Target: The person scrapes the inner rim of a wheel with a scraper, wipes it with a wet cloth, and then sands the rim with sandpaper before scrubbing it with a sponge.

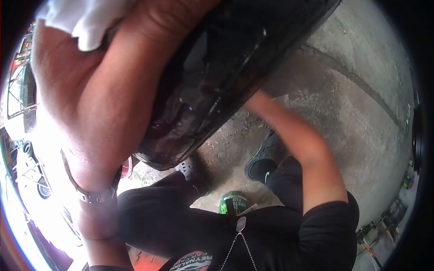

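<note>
Close to the camera, my left hand (120,74) is closed on a white cloth (88,22), which shows between the thumb and the rest of the hand. It lies over a large glossy black curved panel (212,63) that looks like a car body part, with wet-looking spots and reflections on it. Behind the panel's lower edge my right hand is hidden; only the wrist and forearm (289,131) show. What the fingers there hold or touch cannot be seen.
A green can (233,202) with printed lettering stands on the concrete floor (352,104) between my legs. My feet in dark clogs (262,156) are below the panel. A dark line crosses the floor at right. Tools (368,246) lie at lower right.
</note>
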The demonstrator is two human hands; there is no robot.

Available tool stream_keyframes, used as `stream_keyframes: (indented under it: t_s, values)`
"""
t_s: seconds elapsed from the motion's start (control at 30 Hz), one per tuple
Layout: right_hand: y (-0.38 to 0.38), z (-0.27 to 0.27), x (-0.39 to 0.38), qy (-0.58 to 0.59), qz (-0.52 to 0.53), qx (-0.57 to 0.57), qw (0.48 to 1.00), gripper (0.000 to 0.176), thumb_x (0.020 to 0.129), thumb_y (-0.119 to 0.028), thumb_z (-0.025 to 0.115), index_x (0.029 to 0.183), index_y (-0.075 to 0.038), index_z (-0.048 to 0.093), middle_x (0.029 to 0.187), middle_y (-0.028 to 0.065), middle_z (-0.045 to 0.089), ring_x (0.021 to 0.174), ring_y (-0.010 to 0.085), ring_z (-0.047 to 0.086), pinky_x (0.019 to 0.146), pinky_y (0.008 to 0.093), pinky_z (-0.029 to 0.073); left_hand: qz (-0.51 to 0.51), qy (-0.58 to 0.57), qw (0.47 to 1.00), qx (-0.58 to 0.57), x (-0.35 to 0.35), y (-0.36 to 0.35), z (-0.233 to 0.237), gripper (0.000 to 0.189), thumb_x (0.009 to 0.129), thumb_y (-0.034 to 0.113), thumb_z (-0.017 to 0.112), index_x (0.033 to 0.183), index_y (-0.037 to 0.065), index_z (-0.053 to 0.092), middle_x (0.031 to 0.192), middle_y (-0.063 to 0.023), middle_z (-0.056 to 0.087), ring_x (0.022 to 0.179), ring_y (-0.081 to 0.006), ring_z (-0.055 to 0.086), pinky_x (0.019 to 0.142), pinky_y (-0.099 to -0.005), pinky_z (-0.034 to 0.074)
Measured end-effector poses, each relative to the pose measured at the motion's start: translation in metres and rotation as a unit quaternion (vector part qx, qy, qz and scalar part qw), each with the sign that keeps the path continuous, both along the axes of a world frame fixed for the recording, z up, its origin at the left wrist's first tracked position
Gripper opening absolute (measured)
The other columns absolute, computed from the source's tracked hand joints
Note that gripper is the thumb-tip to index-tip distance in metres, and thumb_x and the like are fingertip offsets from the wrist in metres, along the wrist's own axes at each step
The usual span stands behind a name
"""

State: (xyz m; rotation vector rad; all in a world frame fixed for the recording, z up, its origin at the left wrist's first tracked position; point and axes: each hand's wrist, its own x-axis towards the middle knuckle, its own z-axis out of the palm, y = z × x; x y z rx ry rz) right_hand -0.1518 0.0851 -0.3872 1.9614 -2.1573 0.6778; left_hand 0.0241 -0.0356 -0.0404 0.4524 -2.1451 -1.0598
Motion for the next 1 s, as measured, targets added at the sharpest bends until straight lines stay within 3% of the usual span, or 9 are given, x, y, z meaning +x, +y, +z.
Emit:
stream_keyframes:
  t_s: [0.2, 0.33, 0.43, 0.47, 0.6, 0.73, 0.83, 0.9, 1.0]
  values:
    - [-0.001, 0.006, 0.031, -0.034, -0.018, 0.111, 0.993, 0.034, 0.090, -0.024, 0.061, 0.122, -0.012, 0.065, 0.123, 0.0096, 0.069, 0.124, 0.0297, 0.059, 0.117, 0.0650, 0.027, -0.032, 0.006, 0.999, -0.019, 0.001, -0.001, 0.004, 0.041, 0.097, 0.021, 0.070, 0.132, 0.001, 0.062, 0.120, -0.0128, 0.071, 0.112, -0.0198, 0.067, 0.105, -0.0307, 0.045]
    - [0.015, 0.036, -0.006, -0.050, -0.019, 0.142, 0.988, 0.032, 0.091, -0.014, 0.055, 0.121, -0.008, 0.064, 0.129, 0.0119, 0.067, 0.132, 0.0312, 0.055, 0.120, 0.0657, 0.020, -0.050, 0.007, 0.998, -0.026, 0.001, -0.002, 0.003, 0.042, 0.096, 0.022, 0.071, 0.132, 0.001, 0.061, 0.119, -0.0129, 0.070, 0.112, -0.0200, 0.067, 0.104, -0.0313, 0.046]
    - [0.006, -0.020, 0.031, -0.202, -0.061, 0.042, 0.977, 0.034, 0.092, -0.011, 0.054, 0.126, -0.006, 0.061, 0.130, 0.0107, 0.066, 0.132, 0.0280, 0.056, 0.121, 0.0662, 0.016, -0.061, 0.008, 0.998, -0.034, 0.004, -0.005, 0.008, 0.044, 0.095, 0.023, 0.071, 0.132, 0.001, 0.060, 0.119, -0.0131, 0.070, 0.111, -0.0202, 0.067, 0.104, -0.0317, 0.046]
    - [0.016, 0.004, 0.055, -0.162, -0.051, -0.006, 0.985, 0.035, 0.092, -0.011, 0.055, 0.126, -0.007, 0.061, 0.128, 0.0100, 0.067, 0.131, 0.0280, 0.056, 0.121, 0.0667, 0.015, -0.065, 0.007, 0.997, -0.035, 0.004, -0.005, 0.008, 0.044, 0.095, 0.023, 0.072, 0.132, 0.001, 0.060, 0.118, -0.0131, 0.070, 0.111, -0.0202, 0.067, 0.104, -0.0318, 0.046]
    - [0.015, 0.015, 0.005, -0.206, -0.060, 0.121, 0.969, 0.040, 0.089, -0.009, 0.056, 0.128, -0.016, 0.062, 0.118, 0.0081, 0.068, 0.124, 0.0318, 0.059, 0.120, 0.0675, 0.014, -0.071, 0.008, 0.997, -0.039, 0.005, -0.004, 0.005, 0.046, 0.095, 0.024, 0.073, 0.132, 0.001, 0.059, 0.118, -0.0133, 0.070, 0.111, -0.0204, 0.066, 0.103, -0.0323, 0.047]
    - [0.017, -0.014, 0.083, -0.190, -0.089, -0.026, 0.977, 0.036, 0.090, -0.012, 0.058, 0.126, -0.016, 0.059, 0.117, 0.0055, 0.068, 0.124, 0.0314, 0.058, 0.121, 0.0639, 0.016, -0.076, 0.014, 0.996, -0.044, 0.005, -0.007, 0.008, 0.048, 0.094, 0.025, 0.073, 0.132, 0.001, 0.058, 0.117, -0.0135, 0.069, 0.110, -0.0206, 0.066, 0.103, -0.0329, 0.047]
    - [0.021, -0.005, 0.026, -0.177, -0.067, 0.032, 0.981, 0.030, 0.093, -0.015, 0.058, 0.123, -0.011, 0.059, 0.132, 0.0092, 0.062, 0.134, 0.0288, 0.051, 0.121, 0.0599, 0.018, -0.078, 0.014, 0.996, -0.048, 0.007, -0.007, 0.008, 0.049, 0.093, 0.026, 0.074, 0.132, 0.001, 0.057, 0.117, -0.0136, 0.069, 0.110, -0.0208, 0.066, 0.102, -0.0333, 0.048]
    - [0.013, 0.008, -0.007, -0.166, -0.087, 0.190, 0.964, 0.035, 0.096, -0.018, 0.057, 0.130, -0.008, 0.057, 0.141, 0.0105, 0.058, 0.139, 0.0277, 0.046, 0.122, 0.0577, 0.018, -0.077, 0.011, 0.996, -0.050, 0.008, -0.008, 0.009, 0.050, 0.093, 0.027, 0.074, 0.132, 0.001, 0.057, 0.116, -0.0137, 0.069, 0.110, -0.0209, 0.066, 0.102, -0.0336, 0.048]
    - [0.030, -0.001, 0.071, -0.117, -0.087, 0.097, 0.985, 0.040, 0.096, -0.020, 0.058, 0.135, -0.008, 0.056, 0.146, 0.0115, 0.056, 0.142, 0.0267, 0.046, 0.120, 0.0572, 0.023, -0.080, 0.020, 0.995, -0.052, 0.007, -0.009, 0.013, 0.051, 0.092, 0.028, 0.075, 0.132, 0.001, 0.056, 0.116, -0.0138, 0.069, 0.109, -0.0210, 0.066, 0.101, -0.0340, 0.049]
